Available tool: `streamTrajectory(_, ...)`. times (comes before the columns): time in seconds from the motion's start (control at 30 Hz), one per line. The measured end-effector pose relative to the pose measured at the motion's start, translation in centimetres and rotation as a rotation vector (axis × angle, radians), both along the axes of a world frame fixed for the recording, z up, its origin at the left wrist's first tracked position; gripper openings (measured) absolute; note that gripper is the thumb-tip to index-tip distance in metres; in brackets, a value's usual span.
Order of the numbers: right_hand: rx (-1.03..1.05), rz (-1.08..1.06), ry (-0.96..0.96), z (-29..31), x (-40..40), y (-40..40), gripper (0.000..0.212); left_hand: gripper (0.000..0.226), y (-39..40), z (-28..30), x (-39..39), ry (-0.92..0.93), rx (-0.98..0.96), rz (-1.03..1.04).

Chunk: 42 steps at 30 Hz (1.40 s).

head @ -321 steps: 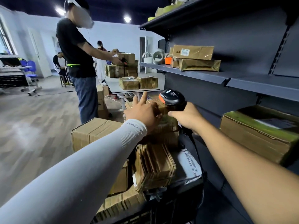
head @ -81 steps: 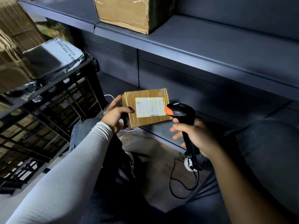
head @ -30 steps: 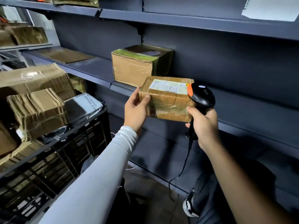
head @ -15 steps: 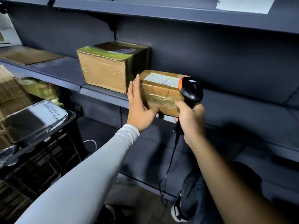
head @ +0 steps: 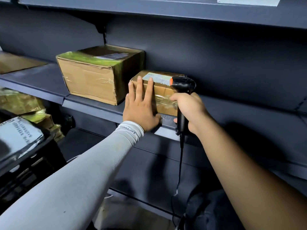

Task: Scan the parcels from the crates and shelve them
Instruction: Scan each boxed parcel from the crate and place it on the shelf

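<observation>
The left hand (head: 141, 107) lies flat, fingers straight and spread, pressed against the front face of a small cardboard parcel (head: 163, 92); a pale ribbed sleeve (head: 93, 165) covers that arm to the wrist. The right hand (head: 188, 107) is curled tightly round the grip of a black barcode scanner (head: 182, 83), whose rounded head with an orange patch sits against the parcel's right end; its thin cable (head: 180, 165) hangs down.

The parcel rests on a dark blue-grey metal shelf (head: 93, 103), a white label on its top, glossy clear tape wrinkled across its front. Just beside it on the left stands a larger box (head: 93, 80), also taped, with a greenish sheen along its upper edge. The shelf's back panel is smooth, matte and dark, and another shelf board runs above.

At lower left a black crate (head: 28, 161) holds a grey plastic mailer bag (head: 16, 135) with printed text, and more wrapped cartons (head: 18, 102) sit behind it.
</observation>
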State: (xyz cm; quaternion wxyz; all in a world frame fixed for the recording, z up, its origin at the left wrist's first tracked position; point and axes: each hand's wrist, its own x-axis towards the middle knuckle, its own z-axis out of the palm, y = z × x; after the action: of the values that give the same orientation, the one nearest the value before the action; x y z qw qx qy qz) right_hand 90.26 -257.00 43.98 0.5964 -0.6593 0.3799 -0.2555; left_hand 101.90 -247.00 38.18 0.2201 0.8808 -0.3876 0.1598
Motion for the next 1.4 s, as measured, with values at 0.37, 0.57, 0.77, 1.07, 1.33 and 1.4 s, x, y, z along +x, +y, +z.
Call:
streamTrajectory(0.37,0.135,0.139,0.029,1.7,4.4,-4.0,0.047,0.107,-4.0,2.5,5.7,0.138,0.133,-0.004)
streamTrajectory(0.57,0.172,0.182,0.044,2.3,6.5,-5.8,0.029,0.112,-6.3,2.2,7.7,0.209,0.064,0.003)
streamTrajectory(0.77,0.231,0.205,0.043,2.4,7.4,-7.9,0.025,0.118,-7.6,2.2,8.9,0.282,0.058,0.002)
streamTrajectory(1.07,0.187,0.184,0.058,1.9,8.4,-8.1,0.044,0.126,-7.7,2.3,8.9,0.307,0.081,0.012)
streamTrajectory(1.33,0.061,0.137,0.064,2.8,6.6,-5.8,0.038,0.112,-5.0,3.3,6.0,0.162,0.169,0.011)
streamTrajectory(1.4,0.018,0.134,0.091,2.7,5.8,-4.8,0.037,0.103,-3.7,3.4,5.1,0.138,0.223,0.021)
